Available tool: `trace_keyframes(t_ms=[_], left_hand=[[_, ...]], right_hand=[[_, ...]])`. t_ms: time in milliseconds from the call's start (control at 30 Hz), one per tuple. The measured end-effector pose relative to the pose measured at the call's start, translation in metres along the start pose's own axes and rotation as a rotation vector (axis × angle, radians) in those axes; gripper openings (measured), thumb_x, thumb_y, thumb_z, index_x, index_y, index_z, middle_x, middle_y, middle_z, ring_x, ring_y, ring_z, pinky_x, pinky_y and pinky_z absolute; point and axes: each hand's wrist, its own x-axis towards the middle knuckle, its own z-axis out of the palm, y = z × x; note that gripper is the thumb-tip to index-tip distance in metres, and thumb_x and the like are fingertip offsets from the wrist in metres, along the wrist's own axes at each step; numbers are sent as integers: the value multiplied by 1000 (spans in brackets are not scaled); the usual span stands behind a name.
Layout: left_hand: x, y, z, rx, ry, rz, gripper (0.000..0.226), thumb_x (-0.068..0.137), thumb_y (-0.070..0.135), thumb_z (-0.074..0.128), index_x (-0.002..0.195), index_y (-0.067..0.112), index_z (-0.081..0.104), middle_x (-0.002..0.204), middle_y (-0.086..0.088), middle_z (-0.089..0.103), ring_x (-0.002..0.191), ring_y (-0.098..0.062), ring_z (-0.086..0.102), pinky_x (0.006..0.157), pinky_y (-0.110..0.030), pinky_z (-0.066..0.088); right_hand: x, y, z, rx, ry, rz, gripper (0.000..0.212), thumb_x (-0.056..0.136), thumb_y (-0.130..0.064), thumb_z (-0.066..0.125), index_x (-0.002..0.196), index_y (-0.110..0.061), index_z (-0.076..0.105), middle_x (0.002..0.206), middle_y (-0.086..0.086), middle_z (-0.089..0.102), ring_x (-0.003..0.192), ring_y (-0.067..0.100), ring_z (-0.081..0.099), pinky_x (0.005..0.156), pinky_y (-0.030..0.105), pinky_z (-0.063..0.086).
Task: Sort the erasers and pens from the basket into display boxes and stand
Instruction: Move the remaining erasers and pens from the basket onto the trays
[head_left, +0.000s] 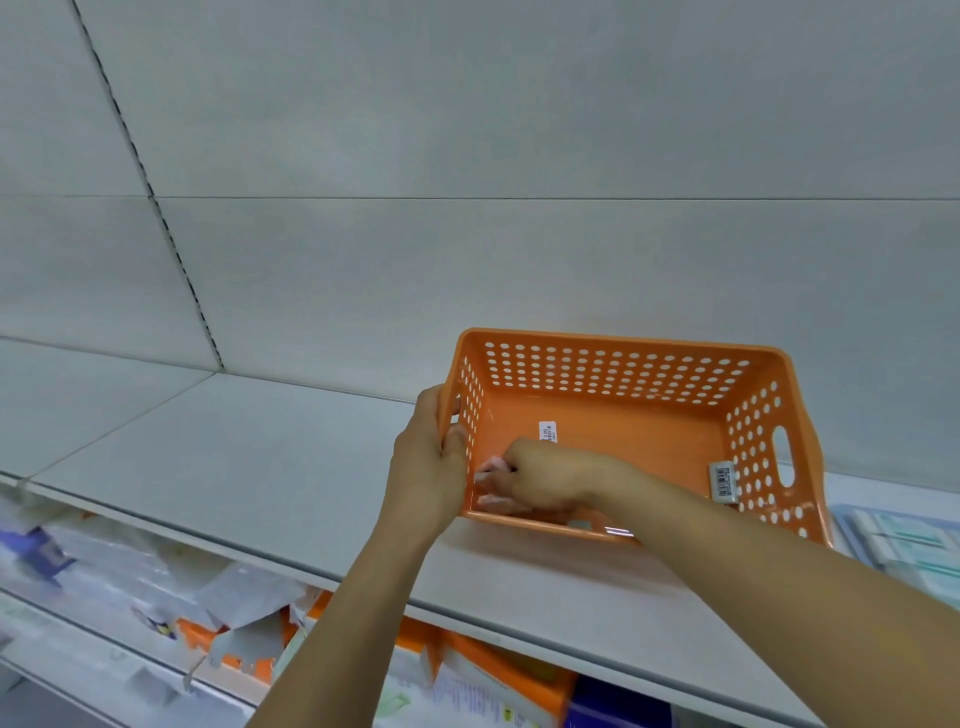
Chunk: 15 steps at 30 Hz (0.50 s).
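An orange perforated basket (613, 364) is tilted toward me on a pale shelf (234, 467). My left hand (431, 462) grips its left wall, thumb over the rim. My right hand (545, 480) reaches inside to the near left corner, its fingers curled round small pinkish-white erasers (491, 467). One more eraser with a barcode label (723, 480) leans against the basket's right wall. No pens are visible in the basket.
A light blue display box (904, 540) with white and teal packs sits on the shelf to the basket's right. The lower shelf (260, 639) holds jumbled orange and white packaged goods. A grey back panel rises behind the shelf.
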Motion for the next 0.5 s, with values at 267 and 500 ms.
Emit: trace_keyframes(t_ms=[267,500], left_hand=[[-6,18,1,344,241,368,52,101,37,43,149,23,29,154,1,33,143,-16,27,115,-34,24],[-27,82,37,-257,-465,243,62,86,37,69,141,43,40,136,25,49,117,5,52,91,-18,49]], right_hand=[[-43,40,-31,594,217,66,29,99,-42,47,93,-19,63,60,-1,49,40,5,41,40,18,31],[-99,72,-58,1001,-1,-69,33,100,-38,44,91,-13,63,63,7,49,39,7,29,36,16,15]])
